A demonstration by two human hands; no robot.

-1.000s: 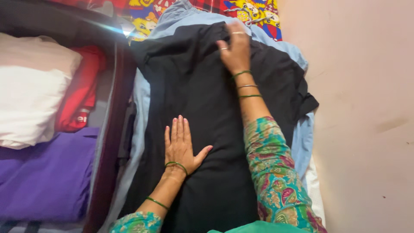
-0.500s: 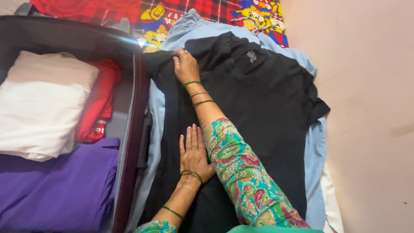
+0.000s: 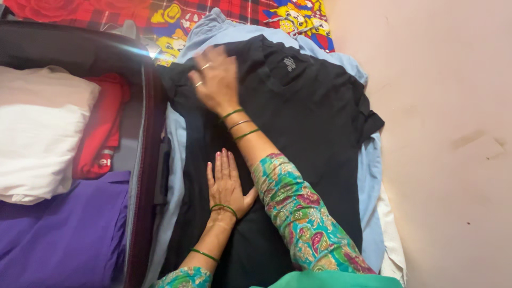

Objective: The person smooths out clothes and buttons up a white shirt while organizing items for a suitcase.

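pink wall flanks a patterned bedsheet (image 3: 176,21). left of the black garment (image 3: 304,128), an open suitcase (image 3: 144,160) holds white (image 3: 37,133), red (image 3: 101,128) and purple (image 3: 58,224) folded clothes. the garment lies spread on a light blue cloth (image 3: 373,181). left hand (image 3: 226,184) presses flat; right hand (image 3: 216,80), blurred, seems spread open on its top edge.

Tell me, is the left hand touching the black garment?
Touching. The head view shows the left hand lying flat, palm down, fingers spread on the black garment, with no gap visible beneath it.
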